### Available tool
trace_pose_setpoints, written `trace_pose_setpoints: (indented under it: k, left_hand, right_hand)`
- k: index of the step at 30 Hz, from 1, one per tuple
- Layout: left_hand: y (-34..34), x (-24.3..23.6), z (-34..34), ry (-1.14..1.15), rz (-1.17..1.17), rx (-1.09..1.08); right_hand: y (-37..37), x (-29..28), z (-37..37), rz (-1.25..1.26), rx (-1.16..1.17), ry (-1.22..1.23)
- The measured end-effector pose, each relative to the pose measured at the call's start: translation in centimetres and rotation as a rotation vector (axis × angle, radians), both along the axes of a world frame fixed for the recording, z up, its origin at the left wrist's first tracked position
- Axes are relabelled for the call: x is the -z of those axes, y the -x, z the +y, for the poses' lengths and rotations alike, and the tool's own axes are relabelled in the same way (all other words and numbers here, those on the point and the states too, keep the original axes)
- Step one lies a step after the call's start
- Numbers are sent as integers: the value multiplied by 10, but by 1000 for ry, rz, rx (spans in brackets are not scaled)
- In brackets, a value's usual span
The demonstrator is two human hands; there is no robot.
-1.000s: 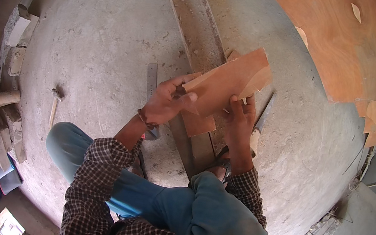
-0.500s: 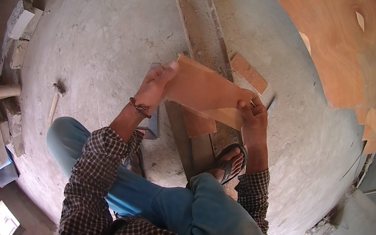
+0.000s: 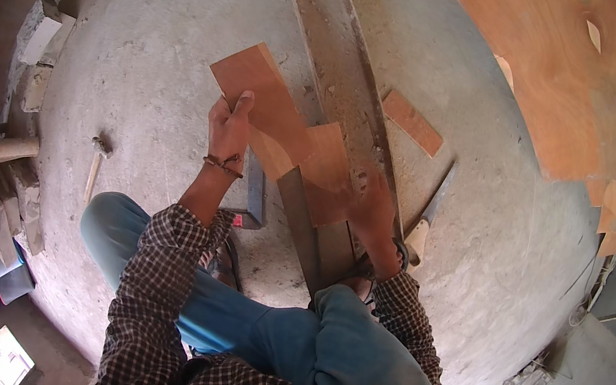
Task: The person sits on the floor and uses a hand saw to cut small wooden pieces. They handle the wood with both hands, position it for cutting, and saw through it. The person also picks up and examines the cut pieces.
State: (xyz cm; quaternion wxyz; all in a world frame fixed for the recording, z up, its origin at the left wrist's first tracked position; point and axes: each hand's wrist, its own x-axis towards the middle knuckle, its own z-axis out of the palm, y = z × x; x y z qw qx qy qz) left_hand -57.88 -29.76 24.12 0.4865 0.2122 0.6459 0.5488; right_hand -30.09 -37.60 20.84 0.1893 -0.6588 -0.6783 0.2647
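Step, seemingly: handling two panels; next move calls for steady holds.
Right hand (image 3: 373,217), one o'clock — blurred, beside the smaller panel; grip cannot be told.
Smaller panel (image 3: 325,175), twelve o'clock, over the beam (image 3: 349,78).
Left hand (image 3: 229,130), eleven o'clock — pinching the longer panel (image 3: 271,110) by its nearer edge.
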Motion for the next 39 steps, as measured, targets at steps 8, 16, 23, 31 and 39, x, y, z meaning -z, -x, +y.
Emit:
trace_pose_setpoints:
  k: [8,16,23,31,39]
  left_hand:
    - [-4,5,-9,51,-23,67]
    - [-15,2,-13,168,-303,236]
    - [-36,-7,-26,95,-248,383]
    - [-35,-20,-29,-27,-605,397]
    - [-23,-15,-32,-43,-1004,323]
  right_hand:
    - [-5,10,9,725,335,123]
    - [29,-28,31,665,141,121]
    - [57,-30,33,675,105,101]
    - [52,-35,21,660,-13,178]
    - [62,-42,3,571,-177,244]
